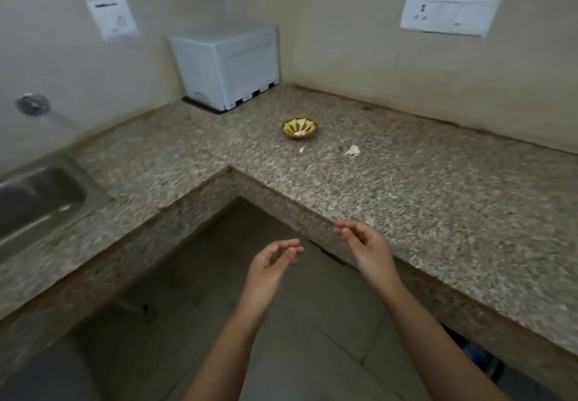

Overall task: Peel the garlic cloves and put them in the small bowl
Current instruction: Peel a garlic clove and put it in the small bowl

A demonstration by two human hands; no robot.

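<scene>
Watching the garlic job at the granite worktop (438,213) corner.
At 9 o'clock I see the sink (43,194). At 6 o'clock my left hand (275,260) pinches a small pale garlic clove (292,250) in curled fingertips. The small bowl (300,128) sits at 12 o'clock, pale cloves inside, a scrap (301,149) just before it. My right hand (359,241) is curled, thumb to forefinger; whether it holds anything I cannot tell. White garlic skin (353,150) lies at 1 o'clock.

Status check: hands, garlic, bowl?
Left hand pinches a small pinkish clove, off the counter. Right hand curled, contents unclear. Small bowl holds a pale piece; white garlic scrap on counter nearby. Path to bowl open.
</scene>
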